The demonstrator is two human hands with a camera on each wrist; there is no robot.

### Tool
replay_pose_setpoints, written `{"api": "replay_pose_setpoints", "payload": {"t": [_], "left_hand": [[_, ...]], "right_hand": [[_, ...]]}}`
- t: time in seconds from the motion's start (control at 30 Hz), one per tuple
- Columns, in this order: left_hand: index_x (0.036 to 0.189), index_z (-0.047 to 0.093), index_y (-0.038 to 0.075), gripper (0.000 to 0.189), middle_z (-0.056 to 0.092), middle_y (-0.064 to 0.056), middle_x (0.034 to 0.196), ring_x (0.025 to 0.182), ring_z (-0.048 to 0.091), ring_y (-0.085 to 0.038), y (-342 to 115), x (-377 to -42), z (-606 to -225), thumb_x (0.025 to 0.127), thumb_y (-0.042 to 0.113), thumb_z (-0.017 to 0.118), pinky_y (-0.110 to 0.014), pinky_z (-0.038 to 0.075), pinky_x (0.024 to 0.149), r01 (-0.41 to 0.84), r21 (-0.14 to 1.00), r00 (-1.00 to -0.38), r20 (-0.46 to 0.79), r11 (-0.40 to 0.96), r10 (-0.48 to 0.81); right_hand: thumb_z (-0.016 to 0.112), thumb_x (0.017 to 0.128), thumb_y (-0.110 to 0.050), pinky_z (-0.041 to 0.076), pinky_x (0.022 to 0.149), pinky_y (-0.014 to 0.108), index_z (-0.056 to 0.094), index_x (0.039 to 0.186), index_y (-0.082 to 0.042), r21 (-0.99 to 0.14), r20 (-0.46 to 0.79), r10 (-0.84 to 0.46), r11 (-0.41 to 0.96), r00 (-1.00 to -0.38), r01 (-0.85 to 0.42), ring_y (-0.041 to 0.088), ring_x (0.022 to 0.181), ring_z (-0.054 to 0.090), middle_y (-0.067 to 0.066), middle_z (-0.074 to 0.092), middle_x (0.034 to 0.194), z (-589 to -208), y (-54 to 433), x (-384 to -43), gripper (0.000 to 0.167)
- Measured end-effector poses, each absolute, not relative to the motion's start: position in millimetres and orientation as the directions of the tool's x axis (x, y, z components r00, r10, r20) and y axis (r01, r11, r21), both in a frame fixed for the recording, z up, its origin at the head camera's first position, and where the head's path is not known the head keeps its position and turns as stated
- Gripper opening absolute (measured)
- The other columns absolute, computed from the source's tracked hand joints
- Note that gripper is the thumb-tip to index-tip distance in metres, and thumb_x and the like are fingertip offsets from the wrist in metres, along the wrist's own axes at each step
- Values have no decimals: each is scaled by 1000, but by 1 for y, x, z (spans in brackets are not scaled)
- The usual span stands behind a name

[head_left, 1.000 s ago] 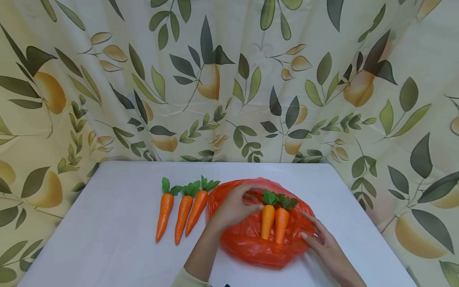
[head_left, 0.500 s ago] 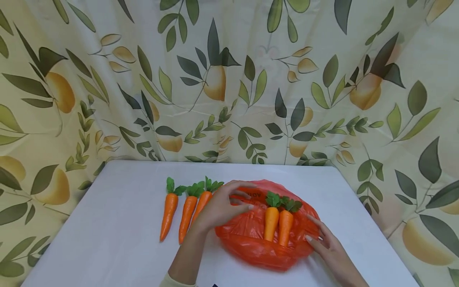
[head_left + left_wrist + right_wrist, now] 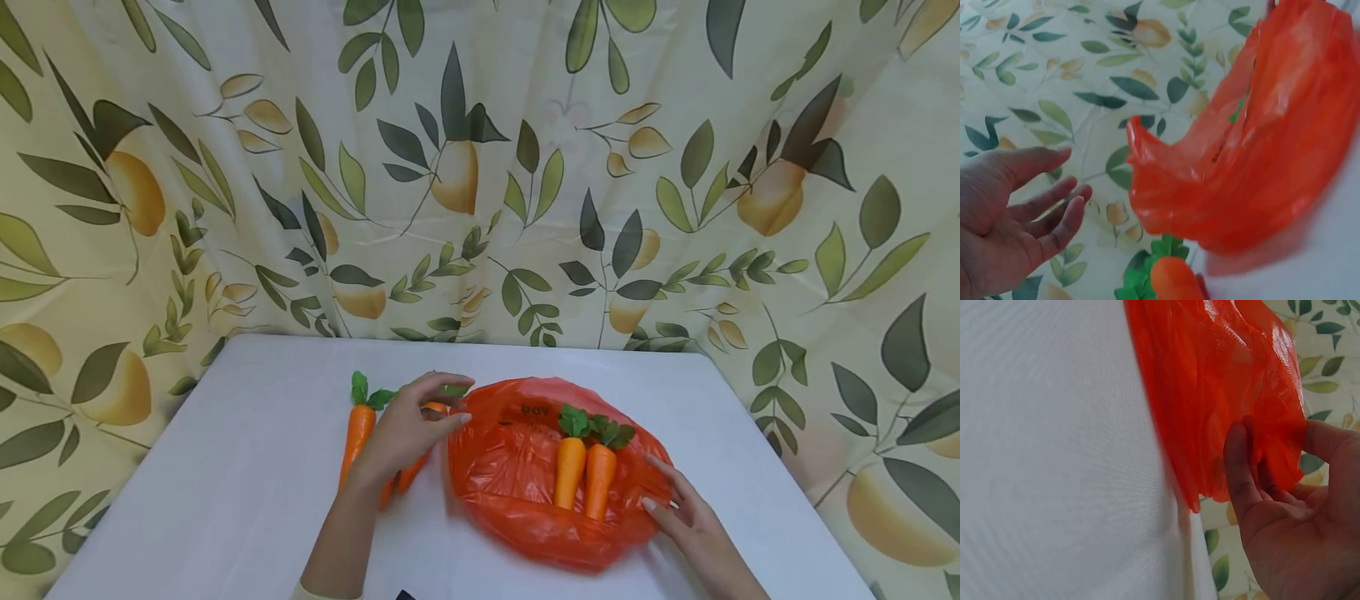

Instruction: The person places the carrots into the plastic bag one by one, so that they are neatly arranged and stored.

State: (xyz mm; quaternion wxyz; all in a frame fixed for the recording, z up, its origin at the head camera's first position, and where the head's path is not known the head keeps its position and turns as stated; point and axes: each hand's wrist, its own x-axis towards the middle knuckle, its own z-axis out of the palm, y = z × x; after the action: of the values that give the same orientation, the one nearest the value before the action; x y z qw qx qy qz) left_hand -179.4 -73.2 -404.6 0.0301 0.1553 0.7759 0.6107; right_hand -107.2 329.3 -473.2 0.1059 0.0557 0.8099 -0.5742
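A red plastic bag (image 3: 506, 467) lies spread on the table with its mouth gaping. Inside it, side by side, are two orange carrots (image 3: 569, 473) with green leaf tops. My right hand (image 3: 693, 517) grips the bag's right side; in the right wrist view its fingers and thumb curl round the red film (image 3: 1210, 381). My left hand (image 3: 405, 433) hovers above the carrots left of the bag, fingers spread and holding nothing. One of those carrots (image 3: 358, 437) shows clearly; the others are mostly covered by that hand. In the left wrist view a carrot (image 3: 1175, 278) sits below the bag.
A white tabletop (image 3: 247, 467) extends around the bag and carrots. Behind it hangs a curtain (image 3: 480, 183) printed with leaves and fruit. A small dark object (image 3: 405, 595) pokes in at the bottom edge.
My left hand has moved left, from beside the carrots in the bag to over the carrots outside it. The right hand keeps its hold on the bag. The head view has shifted slightly.
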Motion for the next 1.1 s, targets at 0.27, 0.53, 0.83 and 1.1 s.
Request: {"api": "replay_pose_setpoints", "payload": {"t": [0.27, 0.53, 0.83, 1.1], "left_hand": [[129, 71, 29, 43, 67, -2, 119, 105, 64, -24, -121, -178, -423, 92, 8, 78, -39, 56, 88, 97, 935, -987, 47, 341, 152], [134, 68, 16, 42, 61, -11, 132, 115, 60, -32, -169, -177, -449, 93, 7, 76, -40, 59, 83, 35, 887, -998, 9, 460, 58], [135, 67, 16, 43, 50, -15, 141, 115, 58, -34, -196, -181, -471, 93, 12, 77, -41, 59, 82, -27, 871, -999, -40, 491, 15], [139, 65, 18, 50, 48, -18, 141, 119, 56, -36, -203, -186, -483, 91, 16, 80, -40, 58, 81, -69, 875, -994, -101, 480, 41]], "right_hand": [[62, 105, -27, 56, 94, 37, 23, 163, -14, -921, -256, -29, 311, -966, 234, 44, 145, 31, 20, 13, 169, -474, 328, -108, 71], [62, 106, -26, 56, 94, 38, 23, 163, -15, -920, -270, -14, 299, -963, 254, 43, 144, 34, 19, 13, 169, -472, 326, -107, 70], [61, 106, -25, 56, 93, 37, 26, 162, -15, -928, -238, -20, 301, -971, 221, 38, 140, 40, 19, 15, 169, -470, 325, -106, 67], [62, 105, -23, 56, 93, 37, 27, 162, -14, -926, -235, -22, 310, -972, 217, 40, 140, 40, 20, 17, 168, -471, 326, -105, 68]]}}
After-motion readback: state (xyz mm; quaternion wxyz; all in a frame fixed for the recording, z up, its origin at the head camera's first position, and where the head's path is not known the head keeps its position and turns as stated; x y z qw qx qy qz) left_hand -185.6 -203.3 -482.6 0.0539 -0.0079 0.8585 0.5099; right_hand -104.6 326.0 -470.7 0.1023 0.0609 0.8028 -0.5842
